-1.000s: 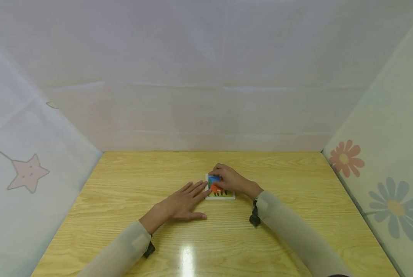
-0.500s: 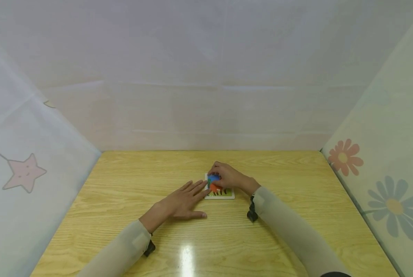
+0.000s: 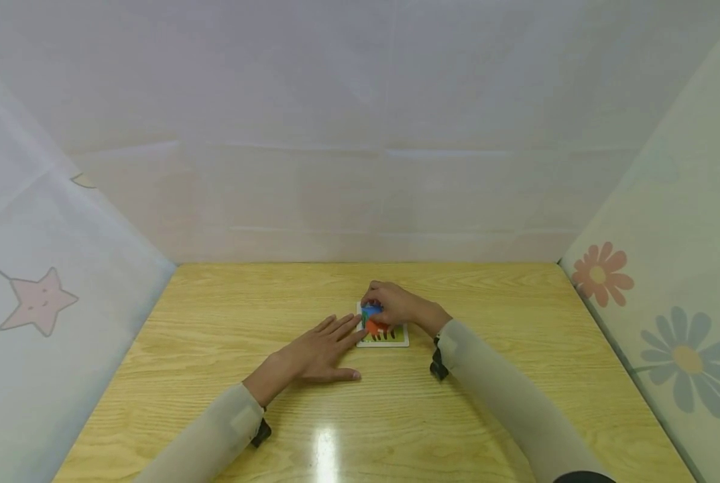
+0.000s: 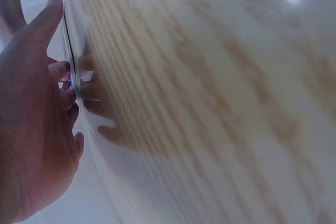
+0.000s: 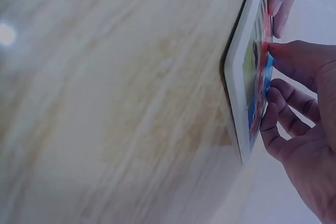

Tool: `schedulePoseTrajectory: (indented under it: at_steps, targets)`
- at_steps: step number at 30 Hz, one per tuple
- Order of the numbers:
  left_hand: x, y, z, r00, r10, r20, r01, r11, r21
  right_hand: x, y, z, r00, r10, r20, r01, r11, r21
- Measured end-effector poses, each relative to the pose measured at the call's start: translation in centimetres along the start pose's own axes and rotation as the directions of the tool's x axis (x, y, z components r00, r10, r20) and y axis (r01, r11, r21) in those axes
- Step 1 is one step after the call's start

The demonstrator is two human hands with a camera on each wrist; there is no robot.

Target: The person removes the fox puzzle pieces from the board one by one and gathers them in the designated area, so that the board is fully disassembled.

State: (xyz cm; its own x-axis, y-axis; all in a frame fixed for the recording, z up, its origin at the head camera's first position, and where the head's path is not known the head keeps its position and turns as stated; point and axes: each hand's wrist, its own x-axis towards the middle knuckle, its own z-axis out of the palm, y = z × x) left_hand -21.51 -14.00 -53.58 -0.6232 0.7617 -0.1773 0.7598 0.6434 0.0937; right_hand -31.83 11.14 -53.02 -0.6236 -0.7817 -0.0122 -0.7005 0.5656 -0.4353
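A small flat picture puzzle [image 3: 399, 337] lies on the wooden table; its white rim surrounds blue sky, an orange animal with dark legs and green ground. Flat and straight-fingered, my left hand [image 3: 320, 354] touches the puzzle's left side with its fingertips, thumb spread on the wood. My right hand [image 3: 397, 306] reaches over the upper right part with bent fingers. In the right wrist view, its thumb [image 5: 294, 59] meets the red area while curled fingertips meet the blue side of the puzzle [image 5: 237, 74]. Whether they pinch a separate piece is hidden.
The wood-grain table [image 3: 263, 288] extends around both arms, with a bright reflection near its front. A pale sheet [image 3: 360, 201] rises behind it. Side sheets carry a pink star [image 3: 40, 302] at left and printed flowers [image 3: 688, 359] at right.
My right hand and wrist have shifted very slightly left over the puzzle, fingers still bent on it. The left hand keeps its place. The head view has turned a little.
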Motion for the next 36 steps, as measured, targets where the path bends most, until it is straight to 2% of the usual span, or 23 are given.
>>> schedulePoseTrajectory:
  at_steps: [14,22,36]
  targets:
    - [0.2,0.1,-0.1,1.0,-0.01,0.017,0.01,1.0,0.01,0.3,0.0,-0.7,1.0,0.003,0.03,-0.004,1.0,0.003]
    - [0.2,0.3,-0.3,1.0,-0.015,0.009,0.015,1.0,0.02,0.5,-0.2,-1.1,0.999,0.014,0.051,-0.016,0.999,0.038]
    - [0.1,0.2,-0.5,1.0,-0.018,0.02,0.018,1.0,0.018,0.7,-0.5,-1.0,0.999,0.016,0.039,-0.018,0.999,0.041]
